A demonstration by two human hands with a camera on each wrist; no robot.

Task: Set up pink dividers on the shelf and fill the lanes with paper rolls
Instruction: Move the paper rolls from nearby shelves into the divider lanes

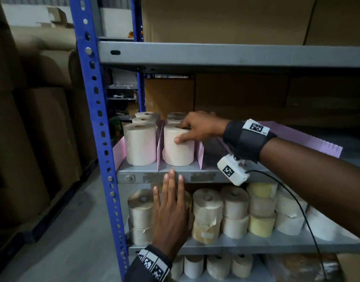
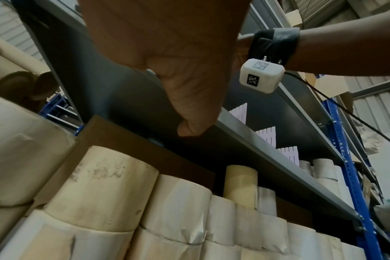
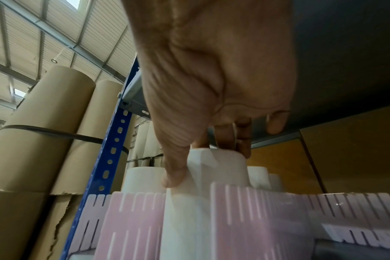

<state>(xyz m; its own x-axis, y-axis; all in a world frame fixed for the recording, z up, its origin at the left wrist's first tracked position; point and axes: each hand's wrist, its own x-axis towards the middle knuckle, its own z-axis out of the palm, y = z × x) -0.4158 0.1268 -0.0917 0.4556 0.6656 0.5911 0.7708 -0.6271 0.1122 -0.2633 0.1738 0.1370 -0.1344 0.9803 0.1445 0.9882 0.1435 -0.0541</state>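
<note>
My right hand (image 1: 182, 132) grips a white paper roll (image 1: 178, 148) at the front of the second lane, thumb on its side and fingers over its top. The right wrist view shows the same roll (image 3: 216, 168) under my fingers. Pink dividers (image 1: 160, 147) stand on the grey shelf (image 1: 205, 177), with further rolls (image 1: 140, 144) in the first lane and behind. My left hand (image 1: 172, 180) is flat and open, its straight fingertips touching the shelf's front edge. Another pink divider (image 1: 309, 137) lies further right on the shelf.
A blue upright post (image 1: 97, 127) bounds the shelf on the left. The shelf below holds several wrapped rolls (image 1: 236, 212), white and yellow. Cardboard boxes (image 1: 246, 92) fill the back. Large brown paper reels (image 1: 32, 139) stand at left. A black cable (image 1: 305, 216) hangs from my right wrist camera.
</note>
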